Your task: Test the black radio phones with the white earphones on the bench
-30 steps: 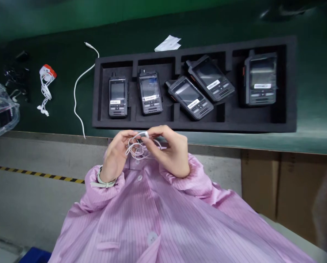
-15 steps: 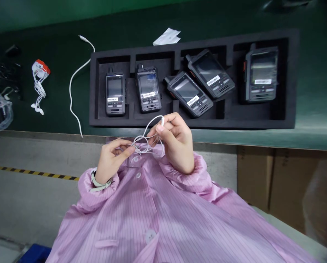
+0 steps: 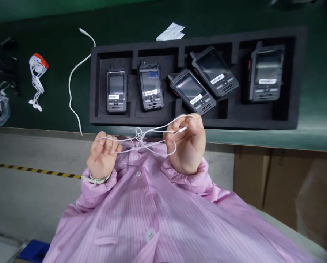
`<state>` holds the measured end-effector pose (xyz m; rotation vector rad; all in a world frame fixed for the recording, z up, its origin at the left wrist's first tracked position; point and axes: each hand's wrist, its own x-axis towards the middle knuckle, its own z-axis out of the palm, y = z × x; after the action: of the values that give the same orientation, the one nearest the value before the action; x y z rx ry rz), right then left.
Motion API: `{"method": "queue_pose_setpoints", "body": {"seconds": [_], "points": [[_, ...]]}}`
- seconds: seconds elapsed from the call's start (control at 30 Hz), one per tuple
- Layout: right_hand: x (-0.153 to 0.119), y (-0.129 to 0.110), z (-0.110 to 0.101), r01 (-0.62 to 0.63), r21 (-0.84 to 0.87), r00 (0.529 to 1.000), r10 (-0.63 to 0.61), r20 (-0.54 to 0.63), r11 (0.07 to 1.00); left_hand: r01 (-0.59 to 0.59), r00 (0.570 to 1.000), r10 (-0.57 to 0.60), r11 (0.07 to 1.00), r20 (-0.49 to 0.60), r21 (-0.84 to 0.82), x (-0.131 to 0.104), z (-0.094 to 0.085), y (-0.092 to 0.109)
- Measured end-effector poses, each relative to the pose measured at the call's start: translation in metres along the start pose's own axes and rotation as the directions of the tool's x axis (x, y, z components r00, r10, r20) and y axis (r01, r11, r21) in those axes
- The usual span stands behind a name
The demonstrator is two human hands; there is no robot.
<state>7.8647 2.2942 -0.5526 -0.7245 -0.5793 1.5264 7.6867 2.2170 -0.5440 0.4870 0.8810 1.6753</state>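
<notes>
A thin white cable stretches between my two hands, with a loose tangle of loops at its middle. My left hand has its fingers curled round strands at the left end. On the other side, my right hand grips more strands, and a small white plug or connector shows at its fingers. Both hands are held in front of the bench edge, just below a black foam tray. Several handheld radios with screens, such as this one, lie in the tray's compartments; two overlap across a divider.
Left of the tray, a white cord lies on the green bench. Bundled white earphones with an orange-red piece, black cables and a clear plastic bag are farther left. White paper lies behind the tray. Cardboard boxes stand below.
My hands have moved apart, left hand leftward and right hand rightward, drawing the cable's coils out into longer strands with a tangle between. The view has shifted slightly.
</notes>
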Motion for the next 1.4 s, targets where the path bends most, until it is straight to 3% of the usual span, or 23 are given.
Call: {"method": "queue_pose_setpoints", "body": {"seconds": [0.13,0.23,0.37,0.43,0.47,0.57,0.67,0.77,0.83,0.9,0.97,1.03,1.1,1.17,1.23,1.27,1.33,1.4], "points": [[-0.005,0.002,0.001,-0.047,-0.026,0.997,0.049,0.062,0.999,0.022,0.998,-0.034,0.980,0.055,0.200,-0.001,-0.005,-0.002],[-0.007,0.003,0.002,-0.096,-0.046,0.983,0.102,0.152,0.994,0.084,0.977,-0.170,0.863,0.129,0.498,-0.001,-0.008,-0.006],[-0.008,0.004,0.000,-0.184,-0.047,0.931,0.189,0.313,0.982,0.169,0.858,-0.460,0.673,0.229,0.720,0.001,-0.008,-0.010],[-0.007,0.004,-0.002,-0.199,-0.078,0.903,0.214,0.372,0.977,0.180,0.823,-0.508,0.656,0.253,0.733,0.002,-0.007,-0.011],[-0.006,0.003,-0.003,-0.198,-0.099,0.894,0.221,0.390,0.975,0.178,0.827,-0.504,0.653,0.248,0.736,0.002,-0.007,-0.011],[-0.005,0.001,-0.004,-0.176,-0.157,0.894,0.225,0.387,0.972,0.125,0.903,-0.389,0.649,0.185,0.751,0.002,-0.009,-0.010],[-0.007,-0.002,-0.005,-0.169,-0.209,0.892,0.240,0.384,0.963,-0.044,0.986,-0.111,0.550,0.125,0.834,-0.003,-0.012,-0.011],[-0.012,-0.002,-0.006,-0.183,-0.212,0.877,0.257,0.406,0.960,-0.219,0.971,0.166,0.342,0.171,0.914,-0.008,-0.013,-0.016],[-0.016,0.000,-0.006,-0.191,-0.196,0.883,0.255,0.393,0.962,-0.257,0.943,0.280,0.267,0.181,0.929,-0.011,-0.015,-0.020],[-0.018,0.002,-0.006,-0.216,-0.180,0.883,0.271,0.384,0.960,-0.254,0.925,0.356,0.314,0.134,0.915,-0.012,-0.016,-0.023],[-0.018,0.002,-0.005,-0.259,-0.210,0.846,0.327,0.421,0.943,-0.206,0.940,0.341,0.486,0.033,0.849,-0.013,-0.017,-0.024],[-0.017,0.002,-0.004,-0.290,-0.327,0.766,0.423,0.485,0.900,-0.110,0.975,0.214,0.694,-0.058,0.711,-0.014,-0.019,-0.025],[-0.015,0.001,-0.003,-0.237,-0.500,0.712,0.499,0.494,0.833,0.013,0.995,0.046,0.818,-0.089,0.575,-0.016,-0.020,-0.024],[-0.015,0.001,-0.004,-0.079,-0.659,0.751,0.480,0.454,0.748,0.100,0.995,-0.077,0.860,-0.066,0.500,-0.017,-0.021,-0.023],[-0.015,0.003,-0.006,0.104,-0.752,0.812,0.382,0.442,0.650,0.144,0.989,-0.141,0.863,-0.043,0.484,-0.018,-0.020,-0.022],[-0.015,0.004,-0.008,0.172,-0.767,0.819,0.342,0.460,0.618,0.157,0.986,-0.160,0.862,-0.035,0.481,-0.018,-0.020,-0.021],[-0.015,0.006,-0.009,0.215,-0.745,0.796,0.328,0.508,0.631,0.184,0.980,-0.196,0.862,-0.024,0.472,-0.018,-0.018,-0.019],[-0.014,0.010,-0.009,0.149,-0.704,0.768,0.367,0.525,0.695,0.215,0.971,-0.240,0.882,0.007,0.419,-0.017,-0.015,-0.016]]}}
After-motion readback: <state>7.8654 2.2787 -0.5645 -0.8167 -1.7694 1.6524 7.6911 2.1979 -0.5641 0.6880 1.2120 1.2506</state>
